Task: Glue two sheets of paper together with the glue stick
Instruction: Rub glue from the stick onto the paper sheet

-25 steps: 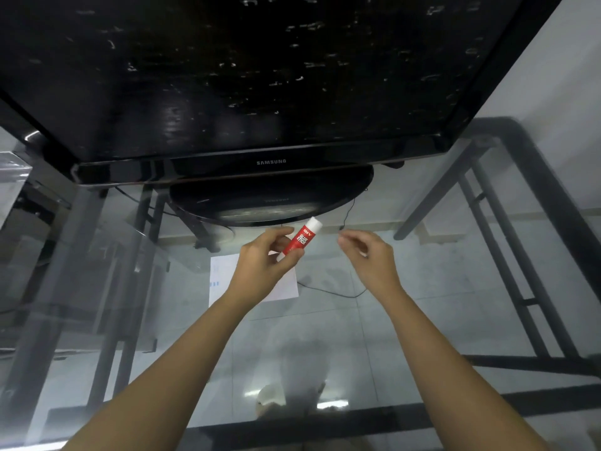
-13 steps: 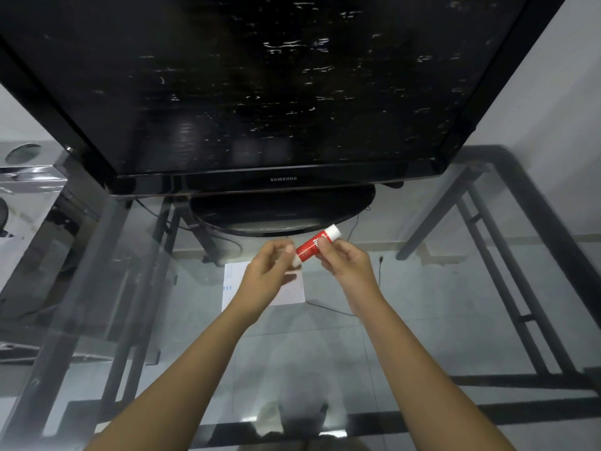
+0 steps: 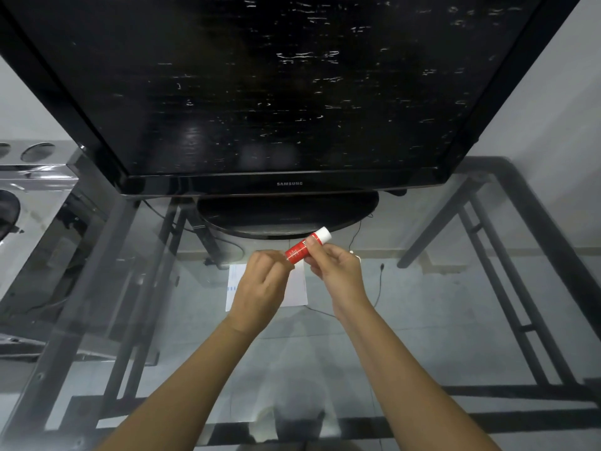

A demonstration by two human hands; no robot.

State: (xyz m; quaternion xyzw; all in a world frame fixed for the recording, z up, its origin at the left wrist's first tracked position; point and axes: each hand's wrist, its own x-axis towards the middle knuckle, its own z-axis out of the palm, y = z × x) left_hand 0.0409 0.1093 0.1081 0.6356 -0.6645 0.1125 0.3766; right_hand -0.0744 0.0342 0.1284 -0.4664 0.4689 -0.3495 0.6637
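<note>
A large dark television (image 3: 292, 92) on its oval stand fills the far side of the glass bench (image 3: 422, 320), and in front of it lies the paper (image 3: 297, 289), flat on the glass and mostly hidden under the person's hands; whether it is one sheet or two cannot be told. Above the paper both hands meet on the glue stick (image 3: 307, 245). The left hand (image 3: 260, 288) is clenched round the stick's lower, near end, and the right hand (image 3: 338, 271) pinches the red barrel just below the white end. The stick's long axis runs on a slant, from low and left inside the left grip up and away to the right, where the white end pokes clear of the right fingers (image 3: 320, 253). Which end is the cap is not certain, but uncapping looks like the step in hand, so the pull should go along that slant. The paper waits directly beneath.
</note>
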